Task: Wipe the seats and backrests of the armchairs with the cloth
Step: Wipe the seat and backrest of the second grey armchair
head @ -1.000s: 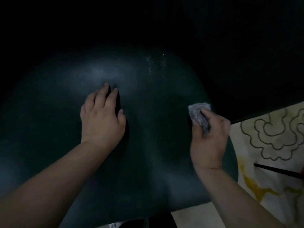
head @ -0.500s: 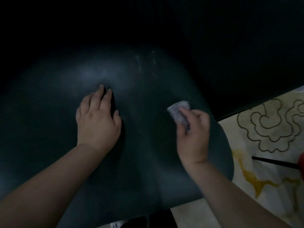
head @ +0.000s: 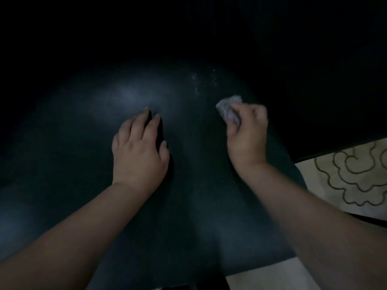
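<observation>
Very dim, grainy view; faint sheen mid-frame, upper half black.

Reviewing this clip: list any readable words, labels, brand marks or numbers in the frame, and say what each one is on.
None can be read.
The dark seat shows only a pale sheen and whitish specks, no label.
The cloth in the right hand bears no print or tag.
The left hand rests on the seat, covering nothing legible.
The pale floor covering carries curly outline patterns, not lettering.
The upper frame is too dark to tell.
</observation>
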`<action>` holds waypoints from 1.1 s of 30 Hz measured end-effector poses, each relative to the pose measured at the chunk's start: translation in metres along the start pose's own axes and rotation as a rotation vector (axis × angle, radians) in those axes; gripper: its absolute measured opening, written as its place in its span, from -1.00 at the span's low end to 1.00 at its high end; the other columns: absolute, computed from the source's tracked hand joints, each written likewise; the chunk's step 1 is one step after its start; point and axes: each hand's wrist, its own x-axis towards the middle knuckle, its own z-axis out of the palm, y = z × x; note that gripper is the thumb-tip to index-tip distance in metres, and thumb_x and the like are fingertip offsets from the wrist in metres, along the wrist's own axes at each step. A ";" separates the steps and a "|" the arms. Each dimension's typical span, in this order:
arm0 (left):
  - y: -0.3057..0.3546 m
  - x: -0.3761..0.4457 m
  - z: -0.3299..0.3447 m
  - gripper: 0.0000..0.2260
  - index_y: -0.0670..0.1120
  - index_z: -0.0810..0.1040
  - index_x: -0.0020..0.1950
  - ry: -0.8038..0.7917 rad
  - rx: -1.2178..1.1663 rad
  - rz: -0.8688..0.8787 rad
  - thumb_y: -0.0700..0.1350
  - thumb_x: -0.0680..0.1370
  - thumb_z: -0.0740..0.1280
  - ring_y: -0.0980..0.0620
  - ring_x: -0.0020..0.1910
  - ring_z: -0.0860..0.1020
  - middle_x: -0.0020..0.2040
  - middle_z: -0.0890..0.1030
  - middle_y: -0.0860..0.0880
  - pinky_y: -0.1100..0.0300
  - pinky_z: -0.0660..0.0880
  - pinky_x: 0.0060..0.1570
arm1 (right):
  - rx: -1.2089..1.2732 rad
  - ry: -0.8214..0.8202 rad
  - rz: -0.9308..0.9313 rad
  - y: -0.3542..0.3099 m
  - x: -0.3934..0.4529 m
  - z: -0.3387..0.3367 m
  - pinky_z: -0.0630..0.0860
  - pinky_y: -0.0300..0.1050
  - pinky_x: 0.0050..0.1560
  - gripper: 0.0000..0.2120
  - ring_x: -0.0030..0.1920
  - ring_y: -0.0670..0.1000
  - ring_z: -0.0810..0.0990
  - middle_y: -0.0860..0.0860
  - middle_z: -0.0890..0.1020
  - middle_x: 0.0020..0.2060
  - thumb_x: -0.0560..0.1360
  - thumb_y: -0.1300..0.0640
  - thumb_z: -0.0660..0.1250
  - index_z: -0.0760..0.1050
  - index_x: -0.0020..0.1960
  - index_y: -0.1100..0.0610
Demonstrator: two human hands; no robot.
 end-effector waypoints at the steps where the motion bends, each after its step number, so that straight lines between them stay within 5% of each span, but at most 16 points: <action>1: -0.001 0.003 -0.001 -0.49 -0.05 0.30 0.49 0.000 0.002 -0.001 -0.03 0.54 0.28 -0.12 0.44 0.18 0.50 0.25 -0.07 -0.07 0.14 0.37 | 0.017 0.040 0.052 -0.002 0.016 0.006 0.42 -0.17 0.15 -0.66 0.10 0.11 0.45 0.12 0.39 0.07 0.47 0.34 0.29 0.50 0.23 0.17; 4: -0.006 0.016 -0.004 -0.50 -0.05 0.31 0.48 0.013 0.006 -0.003 -0.01 0.54 0.26 -0.13 0.44 0.18 0.50 0.27 -0.07 -0.10 0.16 0.36 | 0.065 0.137 0.165 -0.009 0.049 0.027 0.34 -0.33 0.08 -0.68 0.13 0.03 0.44 0.09 0.39 0.13 0.51 0.29 0.29 0.48 0.25 0.13; 9: -0.013 0.035 -0.007 -0.49 -0.03 0.31 0.47 0.021 0.000 -0.022 0.03 0.53 0.25 -0.10 0.43 0.18 0.50 0.26 -0.06 -0.12 0.17 0.35 | 0.070 0.142 0.234 -0.019 0.092 0.043 0.29 -0.32 0.04 -0.71 0.15 0.04 0.46 0.12 0.43 0.20 0.55 0.21 0.25 0.50 0.25 0.07; 12: -0.015 0.039 -0.006 -0.49 -0.02 0.31 0.48 0.029 -0.015 -0.022 0.02 0.53 0.26 -0.08 0.43 0.17 0.52 0.25 -0.04 -0.09 0.16 0.36 | -0.006 -0.017 0.084 -0.030 0.106 0.047 0.29 -0.24 0.07 -0.68 0.17 0.09 0.45 0.16 0.48 0.19 0.54 0.21 0.22 0.50 0.27 0.08; 15: -0.015 0.038 -0.004 -0.49 -0.01 0.30 0.49 0.029 -0.021 -0.031 0.02 0.53 0.26 -0.06 0.43 0.16 0.52 0.24 -0.03 -0.09 0.16 0.36 | 0.115 -0.143 -0.157 -0.041 0.070 0.046 0.35 -0.20 0.02 -0.74 0.01 -0.07 0.48 0.06 0.53 -0.01 0.49 0.29 0.30 0.57 0.16 0.17; 18: -0.016 0.038 -0.006 -0.48 -0.01 0.31 0.48 0.025 -0.025 -0.031 0.03 0.53 0.26 -0.06 0.43 0.17 0.52 0.25 -0.02 -0.09 0.19 0.35 | 0.040 -0.189 -0.318 -0.029 0.032 0.030 0.43 -0.09 0.06 -0.63 0.03 0.11 0.48 0.15 0.52 0.00 0.42 0.39 0.34 0.57 0.20 0.17; 24: -0.019 0.038 -0.005 -0.49 -0.03 0.33 0.47 0.033 -0.028 -0.009 0.03 0.53 0.25 -0.07 0.42 0.20 0.51 0.27 -0.04 -0.09 0.21 0.35 | -0.015 0.016 0.075 -0.028 0.115 0.053 0.36 -0.12 0.20 -0.66 0.18 0.17 0.44 0.21 0.46 0.19 0.53 0.22 0.24 0.50 0.29 0.10; 30: -0.017 0.036 -0.005 -0.50 -0.06 0.35 0.47 0.040 -0.047 -0.015 0.00 0.54 0.28 -0.09 0.43 0.21 0.50 0.29 -0.06 -0.08 0.20 0.37 | 0.013 -0.224 -0.372 -0.042 0.045 0.049 0.45 -0.01 0.07 -0.63 0.06 0.18 0.47 0.17 0.51 0.04 0.44 0.34 0.35 0.56 0.22 0.12; 33: -0.021 0.035 -0.010 -0.51 -0.07 0.37 0.45 0.035 -0.054 0.008 0.00 0.54 0.30 -0.08 0.43 0.22 0.49 0.30 -0.07 -0.06 0.20 0.38 | -0.069 -0.132 -0.306 -0.028 0.053 0.037 0.41 -0.12 0.13 -0.62 0.05 0.18 0.47 0.21 0.49 0.03 0.45 0.39 0.32 0.53 0.25 0.20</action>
